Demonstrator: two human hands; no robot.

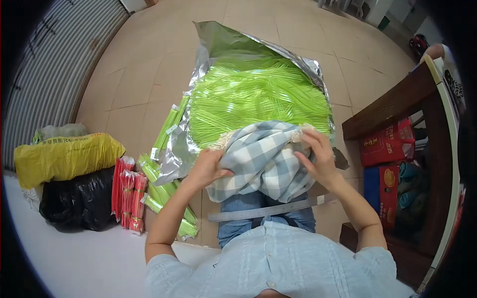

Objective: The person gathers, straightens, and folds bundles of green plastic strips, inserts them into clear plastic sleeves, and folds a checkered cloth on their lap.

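A blue-and-white checked cloth with a pale fringe lies bunched over my lap. On its left side, my left hand grips the cloth, thumb on top and fingers partly hidden at the edge. My right hand is curled around the right side by the fringe, thumb and fingers apart with folds of cloth between them. Just beyond the cloth, a heap of shiny bright green strips fills an opened silver foil sheet. A grey ruler-like strip lies across my thighs below the cloth.
Green bundles lie left of the foil. Farther left are red bundles, a black bag and a yellow bag. On the right stands a wooden table with red bags beneath; a person's arm shows behind.
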